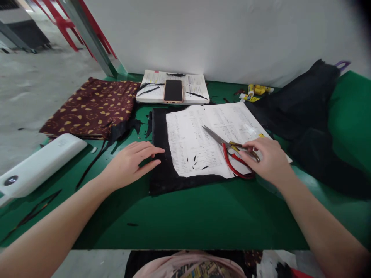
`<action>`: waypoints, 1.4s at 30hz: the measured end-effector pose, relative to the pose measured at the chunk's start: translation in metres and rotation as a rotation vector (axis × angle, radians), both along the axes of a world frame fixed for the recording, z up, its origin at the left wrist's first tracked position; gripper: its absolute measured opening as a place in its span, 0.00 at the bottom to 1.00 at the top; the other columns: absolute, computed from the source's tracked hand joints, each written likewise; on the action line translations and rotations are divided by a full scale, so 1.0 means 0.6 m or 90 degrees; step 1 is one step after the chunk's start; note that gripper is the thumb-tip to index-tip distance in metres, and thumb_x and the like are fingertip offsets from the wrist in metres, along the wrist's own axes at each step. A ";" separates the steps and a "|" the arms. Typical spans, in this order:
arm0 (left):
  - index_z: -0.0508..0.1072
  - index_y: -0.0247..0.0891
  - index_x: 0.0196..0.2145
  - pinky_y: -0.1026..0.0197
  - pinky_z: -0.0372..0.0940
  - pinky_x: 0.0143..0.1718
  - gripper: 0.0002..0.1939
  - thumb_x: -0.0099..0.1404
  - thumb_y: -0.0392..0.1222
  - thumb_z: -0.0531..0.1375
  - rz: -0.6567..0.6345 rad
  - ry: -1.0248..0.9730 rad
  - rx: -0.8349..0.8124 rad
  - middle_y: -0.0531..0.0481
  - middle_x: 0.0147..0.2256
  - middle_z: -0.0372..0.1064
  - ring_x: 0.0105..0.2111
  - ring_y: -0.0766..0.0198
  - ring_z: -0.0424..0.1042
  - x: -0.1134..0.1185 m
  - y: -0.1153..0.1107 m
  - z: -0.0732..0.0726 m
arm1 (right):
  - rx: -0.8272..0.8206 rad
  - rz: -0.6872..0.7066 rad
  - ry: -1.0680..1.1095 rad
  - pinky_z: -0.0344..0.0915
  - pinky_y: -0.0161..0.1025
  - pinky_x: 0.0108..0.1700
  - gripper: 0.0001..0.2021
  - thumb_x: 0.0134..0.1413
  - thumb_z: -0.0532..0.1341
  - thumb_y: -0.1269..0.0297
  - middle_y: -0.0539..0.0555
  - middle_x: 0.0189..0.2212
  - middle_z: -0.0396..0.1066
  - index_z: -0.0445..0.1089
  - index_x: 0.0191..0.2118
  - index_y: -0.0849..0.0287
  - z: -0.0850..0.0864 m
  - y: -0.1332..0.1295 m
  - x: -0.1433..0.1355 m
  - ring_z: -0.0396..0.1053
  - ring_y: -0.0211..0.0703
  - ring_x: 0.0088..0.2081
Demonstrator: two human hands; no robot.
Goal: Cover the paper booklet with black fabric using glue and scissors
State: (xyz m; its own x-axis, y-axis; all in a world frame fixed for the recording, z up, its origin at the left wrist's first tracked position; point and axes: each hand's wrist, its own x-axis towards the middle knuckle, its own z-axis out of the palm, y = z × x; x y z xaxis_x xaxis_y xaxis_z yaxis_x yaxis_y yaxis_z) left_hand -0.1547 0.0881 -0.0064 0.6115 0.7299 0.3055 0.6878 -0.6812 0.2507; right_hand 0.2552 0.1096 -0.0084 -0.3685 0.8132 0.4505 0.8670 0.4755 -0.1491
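Printed paper sheets (191,135) lie over a folded black cloth (160,135) on the green table. My left hand (135,161) rests at the left edge of the black cloth, fingers apart, holding nothing. My right hand (268,159) has its thumb and fingers on one handle of the scissors (216,136). These scissors have a red handle and a yellowish-brown one, and their blades point up and left over the paper. Small black scraps (194,158) are on the paper's lower part.
A phone (173,91) sits on a thick book (197,82) at the back. Patterned maroon cloth (92,104) and a white device (43,162) are on the left. Black fabric (307,112) and yellow tubes (259,90) lie on the right. A pale wall rises behind.
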 end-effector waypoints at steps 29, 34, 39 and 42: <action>0.70 0.38 0.35 0.57 0.58 0.37 0.07 0.69 0.43 0.57 -0.080 0.141 -0.150 0.52 0.34 0.71 0.36 0.59 0.71 0.135 -0.021 0.015 | -0.182 -0.065 -0.064 0.63 0.44 0.34 0.17 0.59 0.57 0.48 0.54 0.35 0.72 0.68 0.41 0.57 -0.001 -0.019 -0.022 0.68 0.46 0.33; 0.70 0.38 0.34 0.57 0.59 0.39 0.07 0.70 0.41 0.56 -0.060 0.088 -0.191 0.52 0.34 0.71 0.37 0.60 0.71 0.138 -0.023 0.003 | -0.186 -0.066 -0.062 0.62 0.43 0.32 0.17 0.59 0.57 0.48 0.54 0.35 0.72 0.68 0.41 0.56 -0.001 -0.018 -0.022 0.67 0.45 0.33; 0.71 0.39 0.36 0.60 0.62 0.38 0.05 0.69 0.40 0.57 -0.039 -0.023 -0.241 0.53 0.33 0.69 0.34 0.64 0.69 0.131 -0.019 -0.014 | -0.179 -0.054 -0.049 0.62 0.42 0.33 0.16 0.59 0.57 0.49 0.54 0.35 0.72 0.68 0.41 0.56 -0.002 -0.018 -0.021 0.67 0.45 0.32; 0.72 0.39 0.39 0.61 0.63 0.38 0.04 0.69 0.40 0.57 -0.045 -0.062 -0.249 0.53 0.33 0.70 0.34 0.64 0.69 0.128 -0.019 -0.019 | -0.173 -0.049 -0.058 0.62 0.43 0.33 0.16 0.59 0.57 0.49 0.54 0.35 0.72 0.67 0.41 0.56 -0.003 -0.017 -0.020 0.68 0.45 0.32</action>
State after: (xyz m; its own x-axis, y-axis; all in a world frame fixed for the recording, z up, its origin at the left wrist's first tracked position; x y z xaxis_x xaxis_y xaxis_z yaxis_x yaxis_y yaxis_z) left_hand -0.0777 0.0768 -0.0176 0.6457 0.7601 0.0721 0.6031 -0.5657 0.5624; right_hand 0.2431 0.0991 -0.0102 -0.3301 0.9265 0.1808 0.9147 0.3612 -0.1813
